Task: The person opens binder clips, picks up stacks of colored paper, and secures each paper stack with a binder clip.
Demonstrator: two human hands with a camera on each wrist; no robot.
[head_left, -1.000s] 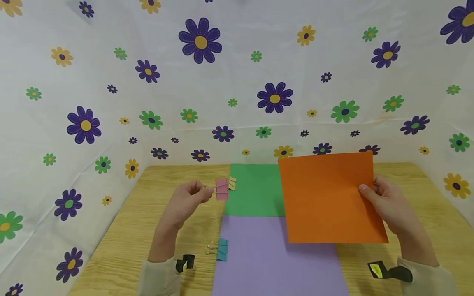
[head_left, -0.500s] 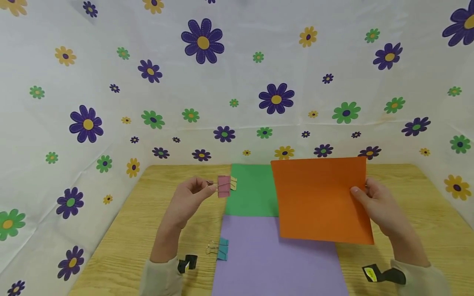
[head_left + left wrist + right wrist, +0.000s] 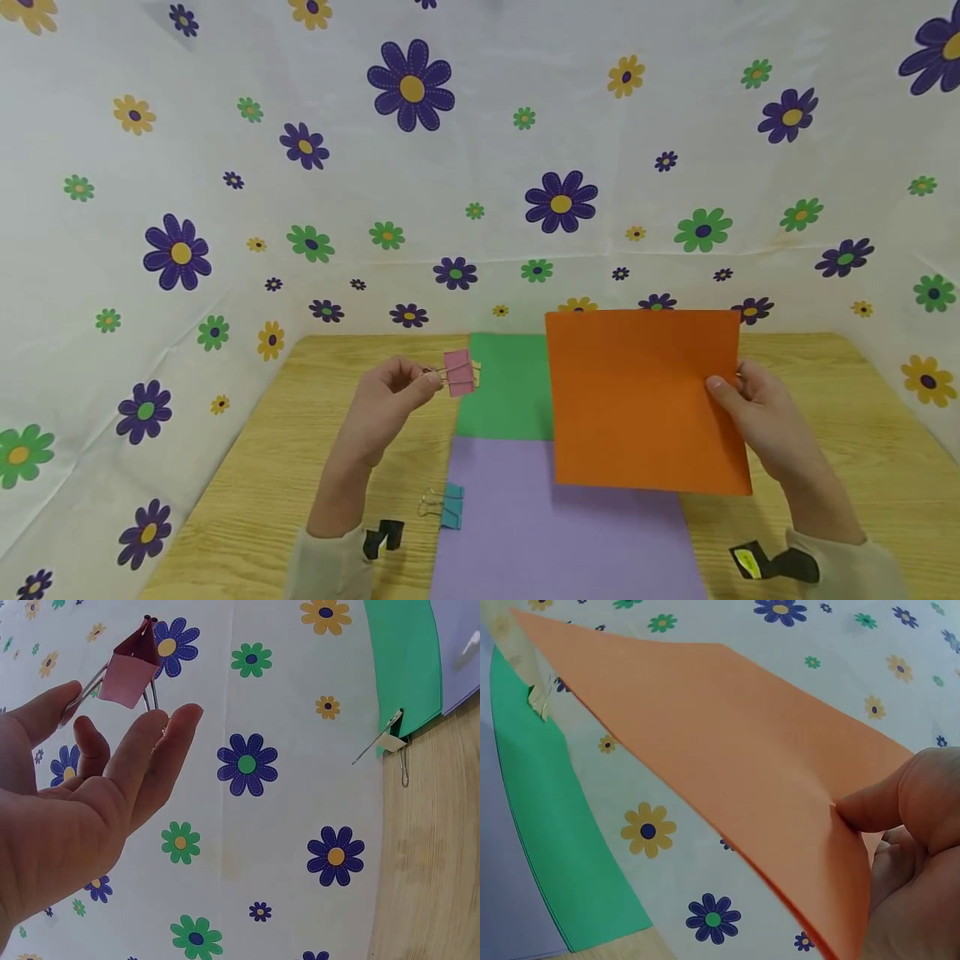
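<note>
My left hand (image 3: 386,406) pinches a pink binder clip (image 3: 459,372) by its wire handles, with thumb on one handle and fingertips on the other. In the left wrist view the clip (image 3: 129,675) has its mouth slightly parted and nothing in it. On the right, my right hand (image 3: 770,421) grips the right edge of orange paper sheets (image 3: 645,400), thumb in front. The sheets are raised and tilted above the table, apart from the clip. Behind the pink clip, a yellow binder clip (image 3: 393,742) bites the left edge of green paper (image 3: 510,392).
Purple paper (image 3: 562,542) lies in front of the green paper, with a teal binder clip (image 3: 452,506) on its left edge. A wooden table (image 3: 262,467) bears them. A white flowered cloth (image 3: 480,150) stands behind and at both sides.
The orange sheets and my right hand have moved left, toward the pink clip. My left hand has shifted slightly right and up, and the pink clip has tilted.
</note>
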